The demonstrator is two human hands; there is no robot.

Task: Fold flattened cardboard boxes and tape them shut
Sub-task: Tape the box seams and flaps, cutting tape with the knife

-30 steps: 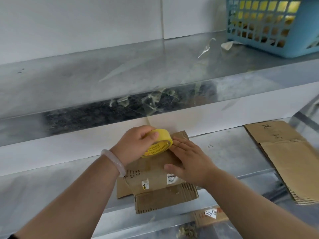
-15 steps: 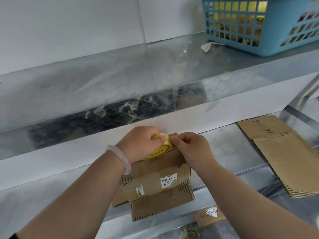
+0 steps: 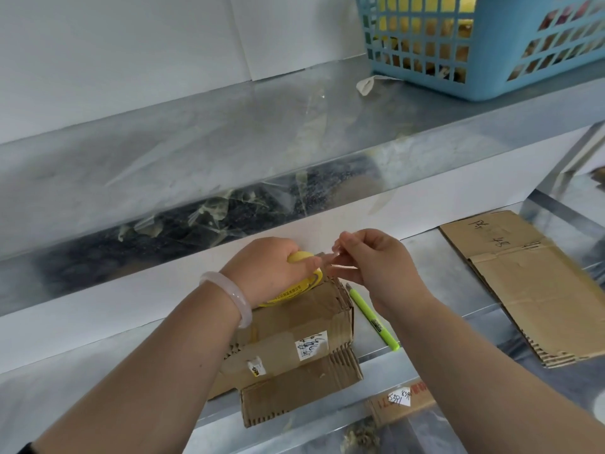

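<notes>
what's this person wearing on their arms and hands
Both forearms are bare. The left hand has a smooth, pale pink translucent bangle at its wrist; a dark edge, perhaps a sleeve, shows high on that arm. The right hand and wrist wear nothing.

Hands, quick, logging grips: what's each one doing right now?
Left hand: grips yellow tape roll.
Right hand: fingers pinched, apparently on the tape's free end.
</notes>
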